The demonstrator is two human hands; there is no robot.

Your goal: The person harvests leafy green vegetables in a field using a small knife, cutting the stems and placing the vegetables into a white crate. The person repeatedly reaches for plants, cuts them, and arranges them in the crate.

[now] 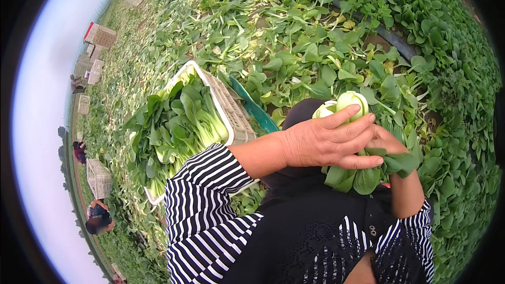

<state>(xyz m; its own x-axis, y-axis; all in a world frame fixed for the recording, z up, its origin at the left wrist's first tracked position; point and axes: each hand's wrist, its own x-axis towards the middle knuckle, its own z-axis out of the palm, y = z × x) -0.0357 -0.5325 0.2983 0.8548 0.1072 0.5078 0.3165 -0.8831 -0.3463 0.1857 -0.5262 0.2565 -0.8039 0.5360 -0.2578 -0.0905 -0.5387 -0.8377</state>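
Observation:
Both my hands are at bunched pak choi in front of my dark clothing. My left hand (335, 138) lies across the bunch from the left, its fingers curled over the pale stalk bases (352, 104). Partly hidden behind it, my right hand (388, 139) grips the bunch from the right. Green leaves (367, 179) hang out below the fingers. To the left, a white plastic crate (232, 114) stands tilted in the view, heaped with pak choi (185, 114) whose leaves spill over its far side.
Cut leaves (252, 39) litter the ground, and uncut plants (453, 47) grow at right beside a black hose (390, 41). A green object (252, 104) lies by the crate. Further crates (98, 177) and several people, one crouching (99, 217), are at far left.

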